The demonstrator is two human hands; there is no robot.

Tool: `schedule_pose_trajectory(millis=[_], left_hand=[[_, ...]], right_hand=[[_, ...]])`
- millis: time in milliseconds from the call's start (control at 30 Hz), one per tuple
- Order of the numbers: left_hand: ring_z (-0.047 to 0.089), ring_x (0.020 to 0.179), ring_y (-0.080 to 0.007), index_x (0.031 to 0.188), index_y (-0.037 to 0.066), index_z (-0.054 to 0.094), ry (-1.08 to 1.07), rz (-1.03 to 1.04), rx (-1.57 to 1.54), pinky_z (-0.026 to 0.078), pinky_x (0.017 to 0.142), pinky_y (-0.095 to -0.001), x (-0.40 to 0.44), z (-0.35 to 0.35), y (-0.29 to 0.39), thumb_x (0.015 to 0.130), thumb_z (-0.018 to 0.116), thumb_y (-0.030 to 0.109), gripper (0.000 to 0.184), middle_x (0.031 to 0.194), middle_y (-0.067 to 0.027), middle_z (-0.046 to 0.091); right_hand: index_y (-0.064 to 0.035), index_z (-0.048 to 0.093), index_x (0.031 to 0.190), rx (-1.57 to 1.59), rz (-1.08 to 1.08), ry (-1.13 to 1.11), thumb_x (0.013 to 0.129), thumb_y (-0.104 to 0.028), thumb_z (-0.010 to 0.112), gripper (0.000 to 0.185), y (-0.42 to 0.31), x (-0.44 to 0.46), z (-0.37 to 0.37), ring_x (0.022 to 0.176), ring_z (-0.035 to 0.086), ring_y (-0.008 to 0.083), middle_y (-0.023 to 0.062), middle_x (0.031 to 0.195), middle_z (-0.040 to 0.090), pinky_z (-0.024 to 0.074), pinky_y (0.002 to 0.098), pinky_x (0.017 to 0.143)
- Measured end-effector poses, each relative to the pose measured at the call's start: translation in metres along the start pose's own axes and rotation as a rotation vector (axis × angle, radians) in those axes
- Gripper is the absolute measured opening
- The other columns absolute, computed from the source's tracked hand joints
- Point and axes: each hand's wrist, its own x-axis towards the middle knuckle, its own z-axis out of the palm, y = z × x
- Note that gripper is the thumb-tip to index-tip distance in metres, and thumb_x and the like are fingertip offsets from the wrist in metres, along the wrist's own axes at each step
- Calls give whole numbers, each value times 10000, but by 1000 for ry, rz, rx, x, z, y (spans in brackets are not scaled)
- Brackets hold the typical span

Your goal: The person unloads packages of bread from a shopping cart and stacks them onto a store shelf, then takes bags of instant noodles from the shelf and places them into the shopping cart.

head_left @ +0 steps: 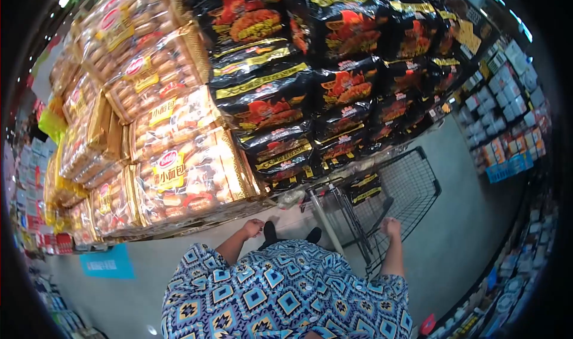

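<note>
My left hand [253, 227] hangs below the edge of the display, close to my shoes, with its fingers curled in and nothing visible in them. My right hand [391, 226] is held over the side of a wire shopping cart [412, 187], also with curled fingers; no object shows in it. I cannot make out whether it touches the wire. Inside the cart lie black snack bags [365, 190]. Ahead of both hands rises a stack of black bags with red and yellow print [268, 112], beside gold-trimmed clear packs of small bread [173, 169].
The cart's grey bar [325, 216] stands just right of my shoes [270, 231]. Shelves of boxed goods [504, 100] line the right side across the grey floor [459, 219]. A blue sign [107, 261] is at the lower left. More shelves curve along the lower right.
</note>
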Motion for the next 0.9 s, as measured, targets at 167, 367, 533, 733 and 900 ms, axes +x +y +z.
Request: schedule_pose_trajectory(millis=[167,367,533,733,900], left_hand=[[587,604,-138,1104,83,624,-31,42,-40,457,481,-282,1,6,2,899,590,318,313,834,-50,630],[563,538,-148,1031,49,647,16,107,-105,432,426,-295,-3,-10,-22,894,590,300,292,762,-60,619],[544,489,-169,963,19,659,122,95,-156,418,395,-308,-5,-30,-66,891,583,287,288,723,-79,615],[618,673,-176,1216,78,574,107,-130,-153,490,529,-320,-30,-44,-82,912,550,375,426,1008,-132,657],[586,537,-190,1082,25,613,169,-44,-340,456,405,-322,-27,-41,-102,884,574,317,355,802,-109,630]], right_hand=[[-38,638,909,106,-68,-43,925,-153,511,172,-42,-10,12,585,609,171,49,735,624,481,300,482],[-25,649,927,-82,-469,-113,926,-204,570,196,-155,-42,46,614,596,120,57,763,629,474,255,523],[35,626,984,-162,-996,-66,906,-98,580,161,-332,-186,102,877,619,171,77,925,663,490,301,809],[-3,641,997,-212,-1820,7,815,-24,638,183,-460,-296,157,1034,600,321,150,1087,646,455,387,916],[-19,640,949,-319,-1981,163,817,-42,622,135,-533,-300,198,1117,538,354,164,1125,610,413,440,967]])
